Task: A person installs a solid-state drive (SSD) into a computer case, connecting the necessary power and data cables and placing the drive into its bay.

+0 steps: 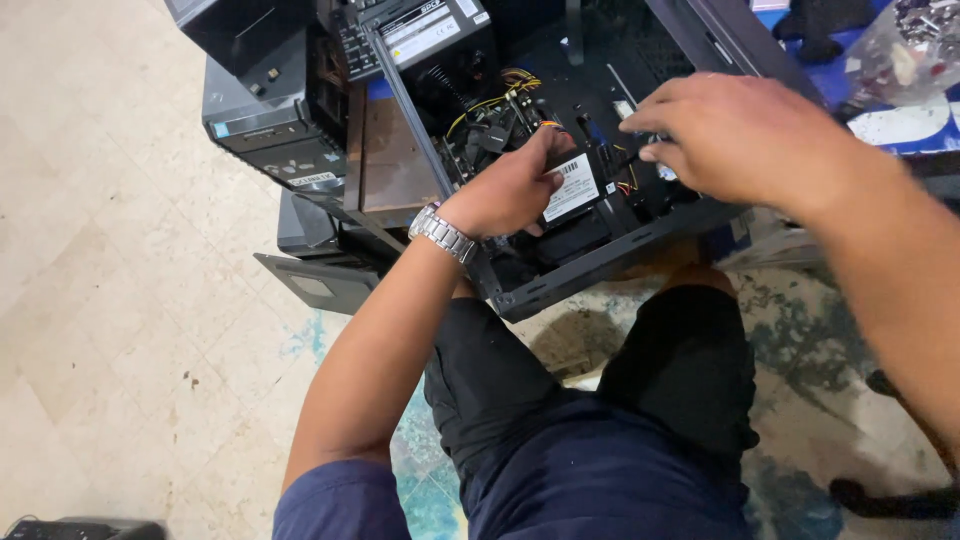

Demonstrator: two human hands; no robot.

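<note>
An open black computer case (600, 262) lies on its side in front of my knees. Inside it sits a black drive with a white label (572, 188), beside a tangle of yellow, red and black wires (500, 95). My left hand (510, 185), a metal watch on its wrist, grips the drive's left edge. My right hand (735, 135) reaches in from the right, fingertips pinched on a small connector or cable just above the drive; what it pinches is mostly hidden.
A power supply with a white label (420, 35) sits at the case's upper left. Other black computer towers (270, 110) and a loose side panel (320, 285) lie left on the tiled floor. A blue surface with a clear plastic bag (910, 50) is at the upper right.
</note>
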